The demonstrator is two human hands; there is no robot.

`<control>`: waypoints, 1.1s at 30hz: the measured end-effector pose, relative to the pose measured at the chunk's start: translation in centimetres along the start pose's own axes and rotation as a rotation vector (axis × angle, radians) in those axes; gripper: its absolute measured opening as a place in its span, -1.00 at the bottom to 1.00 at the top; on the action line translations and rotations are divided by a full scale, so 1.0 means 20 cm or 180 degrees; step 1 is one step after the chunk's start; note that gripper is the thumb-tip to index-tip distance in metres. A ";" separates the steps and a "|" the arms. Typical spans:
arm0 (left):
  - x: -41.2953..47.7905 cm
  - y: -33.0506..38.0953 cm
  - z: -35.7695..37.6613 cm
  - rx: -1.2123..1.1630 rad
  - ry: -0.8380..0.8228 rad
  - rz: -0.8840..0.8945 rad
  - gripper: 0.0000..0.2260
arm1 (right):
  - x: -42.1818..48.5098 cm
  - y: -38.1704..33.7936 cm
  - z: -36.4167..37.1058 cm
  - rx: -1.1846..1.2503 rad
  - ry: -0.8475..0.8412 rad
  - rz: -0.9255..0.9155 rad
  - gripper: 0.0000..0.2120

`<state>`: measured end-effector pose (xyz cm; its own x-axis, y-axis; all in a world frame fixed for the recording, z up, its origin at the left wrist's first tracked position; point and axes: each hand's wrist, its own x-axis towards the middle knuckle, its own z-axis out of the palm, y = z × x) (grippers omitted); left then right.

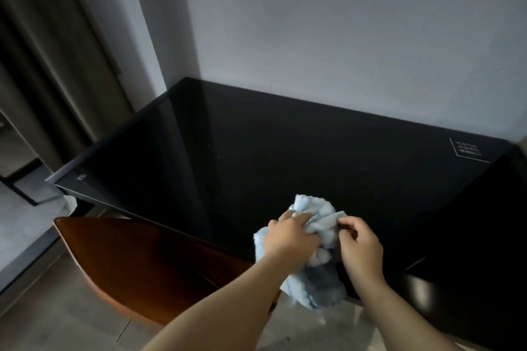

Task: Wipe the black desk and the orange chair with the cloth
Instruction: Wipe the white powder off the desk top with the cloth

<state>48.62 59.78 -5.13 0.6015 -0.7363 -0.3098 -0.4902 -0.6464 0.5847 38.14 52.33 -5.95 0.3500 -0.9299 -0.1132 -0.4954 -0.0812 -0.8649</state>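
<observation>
Both hands hold the cloth [313, 239], a light blue, fluffy, bunched item, above the near edge of the table [228, 145]. The left hand [288, 236] grips the left side of the bundle; its fingers [296, 218] are curled into the fabric from above. The right hand [360, 242] pinches a fold at the upper right of the bundle; its fingers [346, 221] are bent, with the thumb and forefinger closed on the fabric. The lower end of the cloth hangs down between the two forearms, past the table edge. Whether any part of the cloth touches the tabletop cannot be determined. The table is black and glossy, set into a corner against a pale wall [342, 23]. A white printed mark [467, 149] sits at the far right of its surface. The chair [137, 259], with an orange-brown curved back, stands at the near left of the table, partly under its edge and just left of the left forearm. A curtain [51, 37] hangs at the left.
</observation>
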 end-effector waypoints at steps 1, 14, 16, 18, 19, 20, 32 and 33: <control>-0.01 0.01 -0.02 -0.0058 0.0096 0.0096 -0.51 | 0.01 0.00 -0.02 -0.0003 0.0047 -0.0030 -0.76; 0.04 -0.20 -0.05 0.0933 0.0086 0.0031 -0.60 | -0.02 -0.07 0.16 0.0059 -0.0143 -0.0001 -0.76; 0.08 -0.12 -0.09 0.0509 -0.0324 0.0344 -0.59 | -0.01 -0.13 0.18 -0.0051 -0.0048 -0.0090 -0.76; 0.12 -0.13 -0.20 0.0276 -0.0136 0.0424 -0.56 | 0.01 -0.19 0.20 -0.0047 0.0082 -0.0319 -0.76; 0.14 -0.17 -0.27 0.0459 0.0157 0.0431 -0.54 | 0.03 -0.21 0.21 0.0008 0.0132 -0.0401 -0.76; 0.15 -0.23 -0.34 0.0721 0.0501 0.0383 -0.54 | 0.04 -0.23 0.23 0.0047 0.0165 -0.0440 -0.76; 0.21 -0.49 -0.37 0.1186 0.0019 0.0615 -0.45 | 0.06 -0.28 0.49 -0.0134 -0.0022 -0.0135 -0.76; 0.23 -0.50 -0.41 0.1161 0.0100 0.0671 -0.43 | 0.07 -0.30 0.51 -0.0193 -0.0056 -0.0148 -0.75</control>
<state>61.41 64.52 -6.34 0.4805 -0.8572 -0.1855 -0.7923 -0.5149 0.3272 49.65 55.11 -5.89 0.3873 -0.9183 -0.0826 -0.5254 -0.1462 -0.8382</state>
